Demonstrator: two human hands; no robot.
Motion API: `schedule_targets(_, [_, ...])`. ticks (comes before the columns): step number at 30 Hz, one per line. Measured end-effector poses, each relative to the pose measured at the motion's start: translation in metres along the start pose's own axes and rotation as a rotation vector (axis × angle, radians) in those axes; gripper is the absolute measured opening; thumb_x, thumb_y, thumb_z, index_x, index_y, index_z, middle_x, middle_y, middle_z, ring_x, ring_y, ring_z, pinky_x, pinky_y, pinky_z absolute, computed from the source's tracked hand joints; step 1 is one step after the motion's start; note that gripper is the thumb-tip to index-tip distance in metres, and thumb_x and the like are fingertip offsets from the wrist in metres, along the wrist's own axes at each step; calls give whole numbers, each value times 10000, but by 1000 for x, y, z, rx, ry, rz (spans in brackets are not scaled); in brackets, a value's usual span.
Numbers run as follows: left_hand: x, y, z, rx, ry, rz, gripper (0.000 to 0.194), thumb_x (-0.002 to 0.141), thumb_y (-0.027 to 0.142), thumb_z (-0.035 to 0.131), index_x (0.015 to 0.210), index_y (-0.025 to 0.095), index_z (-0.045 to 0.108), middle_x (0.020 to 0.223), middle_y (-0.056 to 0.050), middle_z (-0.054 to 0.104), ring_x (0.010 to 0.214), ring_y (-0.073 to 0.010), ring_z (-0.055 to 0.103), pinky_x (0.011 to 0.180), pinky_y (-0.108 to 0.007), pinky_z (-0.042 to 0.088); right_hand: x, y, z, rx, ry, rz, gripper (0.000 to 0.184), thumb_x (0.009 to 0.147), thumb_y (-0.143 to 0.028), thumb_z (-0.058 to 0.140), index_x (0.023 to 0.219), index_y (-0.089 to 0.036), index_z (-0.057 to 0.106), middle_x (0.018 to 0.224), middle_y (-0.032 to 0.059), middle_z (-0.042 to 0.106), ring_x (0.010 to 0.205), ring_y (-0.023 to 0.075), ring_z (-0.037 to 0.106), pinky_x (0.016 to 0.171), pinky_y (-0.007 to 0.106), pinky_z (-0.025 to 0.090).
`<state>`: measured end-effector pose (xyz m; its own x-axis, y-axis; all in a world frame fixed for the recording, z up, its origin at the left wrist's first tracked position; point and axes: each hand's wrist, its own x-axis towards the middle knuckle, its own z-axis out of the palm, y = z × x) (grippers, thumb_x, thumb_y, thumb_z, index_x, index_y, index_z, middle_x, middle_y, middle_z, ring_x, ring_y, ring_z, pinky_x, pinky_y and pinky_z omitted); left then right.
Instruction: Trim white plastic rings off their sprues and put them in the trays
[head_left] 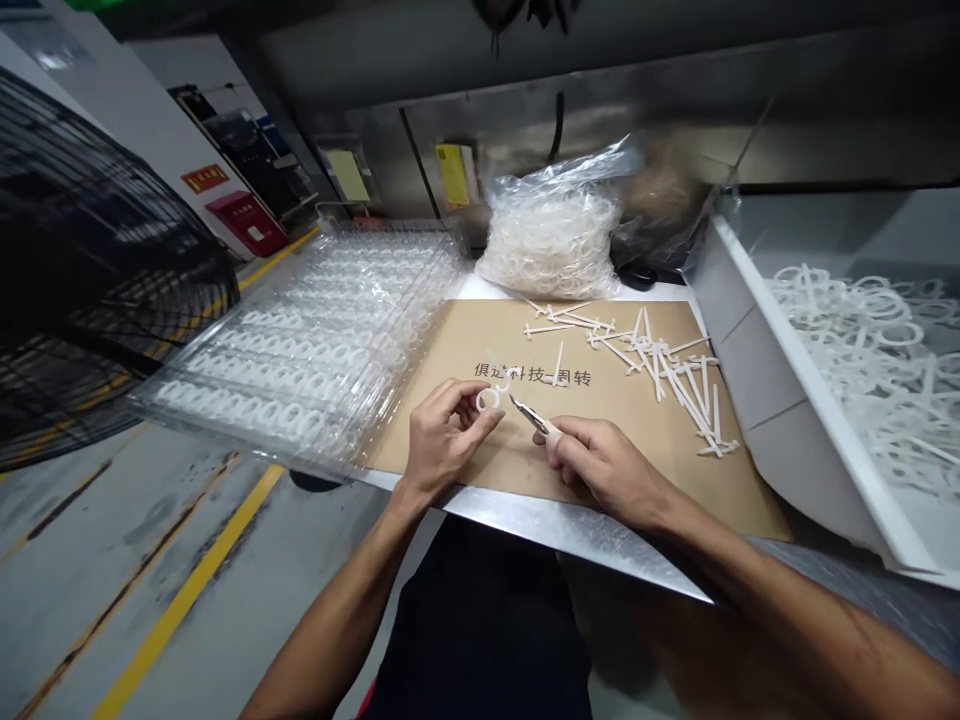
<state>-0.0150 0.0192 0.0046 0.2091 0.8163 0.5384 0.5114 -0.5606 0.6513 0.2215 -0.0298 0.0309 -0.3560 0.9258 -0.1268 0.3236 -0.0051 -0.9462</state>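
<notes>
The left hand (446, 437) pinches a small white ring piece (489, 399) between thumb and fingertips, over the near-left part of the cardboard sheet (465, 335); the right hand (600, 462), fingers curled round slim metal nippers (530, 413), points their tips at it, though whether they touch is hard to tell. White sticks (694, 390) lie to the right, a tray of rings (300, 350) to the left

The cardboard (450, 340) is showing brown with black writing; the rings (885, 330) are looking white; yellow stripes (202, 575) are crossing the grey floor (127, 600).
</notes>
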Motion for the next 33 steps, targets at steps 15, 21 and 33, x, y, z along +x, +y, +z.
schedule_targets(15, [-10, 4, 7, -138, 90, 75, 258, 888, 252, 792, 1114, 146, 725, 868, -37, 667, 720, -100, 602, 620, -217, 514, -3, -3, 0, -37, -110, 64, 356, 1074, -410, 435, 823, -197, 573, 759, -8, 532, 658, 147, 454, 598, 303, 346])
schedule_targets(21, [-11, 4, 7, -184, 75, 94, 281, 884, 203, 793, 1143, 121, 722, 861, -35, 646, 729, -94, 602, 618, -209, 523, -2, -5, 0, -45, -117, 78, 289, 1065, -354, 436, 883, -198, 597, 799, 0, 554, 675, 153, 449, 617, 307, 360])
schedule_targets(33, [-11, 6, 8, -120, 55, 123, 258, 909, 239, 771, 1148, 162, 714, 854, -22, 655, 716, -96, 605, 617, -213, 541, -4, -4, 0, -37, -103, 97, 283, 1066, -358, 446, 922, -197, 628, 837, 14, 587, 697, 162, 498, 633, 302, 399])
